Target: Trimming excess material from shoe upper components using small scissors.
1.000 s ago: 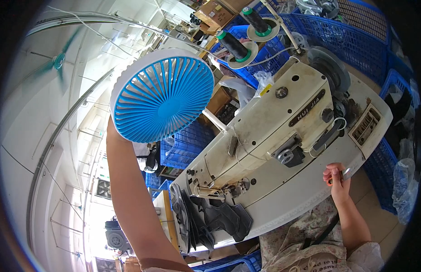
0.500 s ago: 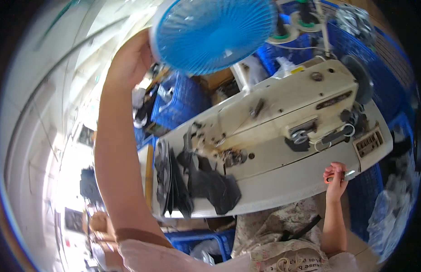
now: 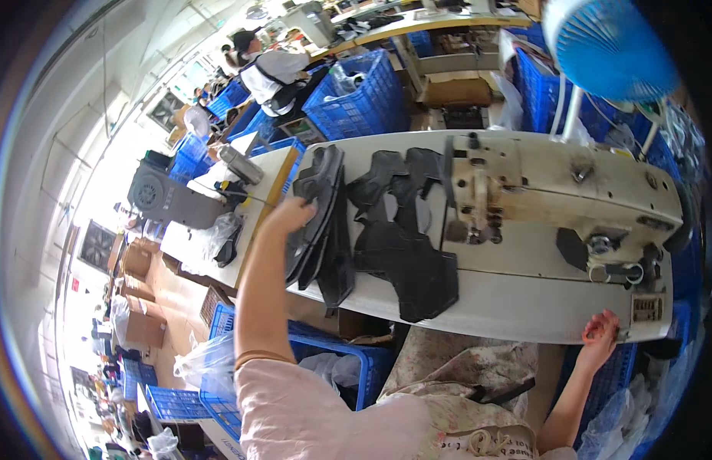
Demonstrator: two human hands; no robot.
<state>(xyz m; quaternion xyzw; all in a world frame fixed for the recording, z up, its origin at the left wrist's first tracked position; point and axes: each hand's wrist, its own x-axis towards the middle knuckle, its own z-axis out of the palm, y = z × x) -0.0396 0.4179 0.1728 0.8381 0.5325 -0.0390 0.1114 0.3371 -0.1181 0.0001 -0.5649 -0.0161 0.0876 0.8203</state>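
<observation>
My left hand (image 3: 293,216) reaches to the left edge of a stack of black fabric pieces (image 3: 323,195), its fingers bunched together on that edge. Right of the stack, more black cut pieces (image 3: 406,264) lie spread flat, in front of the head of a cream sewing machine (image 3: 555,172). At the right front edge of the white table (image 3: 517,307), my right hand (image 3: 600,330) is closed with its fingers curled. What it holds, if anything, is hidden now. A blue round fan (image 3: 613,50) stands behind the machine.
A grey motor-like unit (image 3: 172,195) sits on the side table at left. Blue crates (image 3: 356,100) stand behind the table, and another crate (image 3: 363,376) is below its front edge. A person (image 3: 275,77) works at the back left; cardboard boxes (image 3: 141,322) are on the floor.
My left hand has left the fan's rim and moved down to the black stack. The view has swung left. Orange-handled thread snips showed in my right hand before; they are not visible now.
</observation>
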